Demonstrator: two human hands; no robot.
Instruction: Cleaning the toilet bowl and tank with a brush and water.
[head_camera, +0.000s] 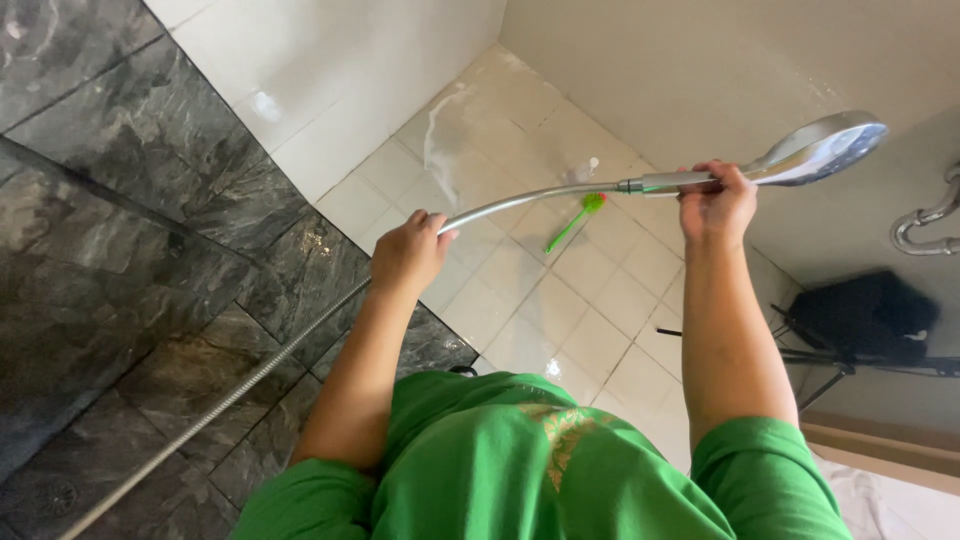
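The right hand grips the shower head by its handle, fingers closed, held high over the white floor. The left hand clasps the hose. A green brush lies on the floor below.

We wear a bright green short-sleeved shirt with a faded yellowish printed design on the chest. Our sleeves end above the elbows, leaving both forearms bare. No watch, rings or gloves show on either hand.
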